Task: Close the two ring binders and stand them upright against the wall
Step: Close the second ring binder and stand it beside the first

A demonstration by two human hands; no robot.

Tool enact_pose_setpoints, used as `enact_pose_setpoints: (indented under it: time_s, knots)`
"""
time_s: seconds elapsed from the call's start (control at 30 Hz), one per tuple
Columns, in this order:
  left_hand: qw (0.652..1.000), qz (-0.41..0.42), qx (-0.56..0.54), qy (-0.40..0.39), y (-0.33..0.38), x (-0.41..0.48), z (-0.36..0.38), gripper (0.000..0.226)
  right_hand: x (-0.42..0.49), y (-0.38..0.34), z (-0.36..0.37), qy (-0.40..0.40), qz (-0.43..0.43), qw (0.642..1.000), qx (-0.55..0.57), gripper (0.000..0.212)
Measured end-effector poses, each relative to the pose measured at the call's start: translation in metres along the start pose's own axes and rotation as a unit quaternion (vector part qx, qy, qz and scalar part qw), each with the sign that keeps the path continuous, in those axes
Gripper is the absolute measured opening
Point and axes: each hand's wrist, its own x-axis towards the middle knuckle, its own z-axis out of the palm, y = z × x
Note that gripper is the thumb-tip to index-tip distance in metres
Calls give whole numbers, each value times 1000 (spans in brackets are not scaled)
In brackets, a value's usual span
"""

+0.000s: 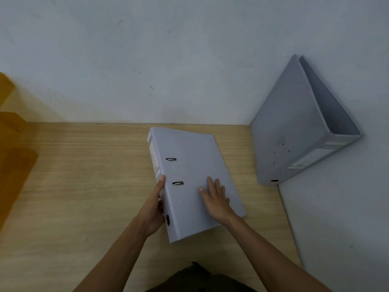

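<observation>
A grey ring binder [189, 165] lies closed and flat on the wooden table [84, 175], its spine to the left. My left hand [154, 207] grips the spine edge near the finger hole, thumb on top. Flat on the cover rests my right hand [214, 197], fingers spread, holding nothing. A second grey binder [294, 127] stands upright in the right corner and leans against the right wall, its spine towards me.
The back wall [168, 60] meets the table's far edge, and a right wall [347, 207] runs along the table's right side. An orange blurred object [12, 144] sits at the far left. Bare tabletop lies left of the flat binder.
</observation>
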Motion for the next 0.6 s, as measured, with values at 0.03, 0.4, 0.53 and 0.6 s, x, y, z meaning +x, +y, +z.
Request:
enact_pose_setpoints:
  time_s: [0.03, 0.4, 0.53, 0.6]
  knots:
    - [998, -2, -24, -52, 1, -1, 8, 73, -4, 0, -5, 13, 0, 1000, 24, 69]
    - [980, 19, 32, -193, 15, -23, 58, 67, -37, -18, -26, 98, -57, 971, 209, 69]
    - [977, 62, 70, -193, 15, -31, 75, 64, -54, -42, -37, 119, -148, 966, 176, 58]
    - [971, 96, 89, -201, 12, -34, 84, 60, -63, -53, -42, 135, -181, 962, 152, 55]
